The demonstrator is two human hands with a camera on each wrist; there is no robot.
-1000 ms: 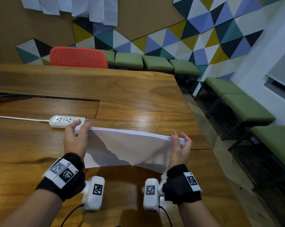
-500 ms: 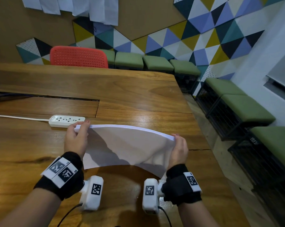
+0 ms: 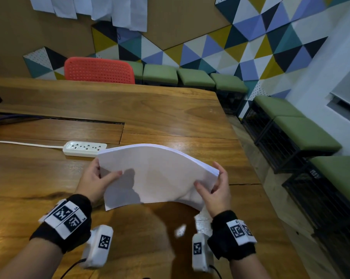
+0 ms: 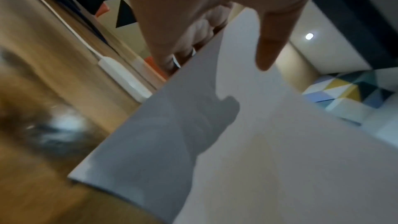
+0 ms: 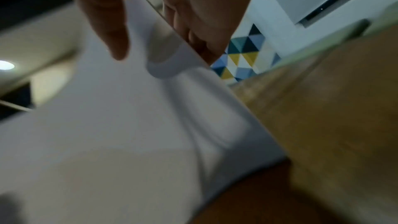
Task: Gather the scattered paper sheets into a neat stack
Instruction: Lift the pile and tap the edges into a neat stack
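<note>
Above the glossy wooden table [image 3: 170, 117], a bowed stack of white paper sheets [image 3: 156, 174] is held up, off the surface. Left hand [image 3: 93, 182] pinches its 9 o'clock edge and right hand [image 3: 216, 190] its 3 o'clock edge. White power strip [image 3: 83, 149] lies at 11 o'clock of the stack.

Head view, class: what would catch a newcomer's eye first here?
A bowed stack of white paper, held above the wooden table between the left hand and right hand. Behind its left corner lies a white power strip. Beyond the table stand a red chair and a wall of coloured triangles.
</note>
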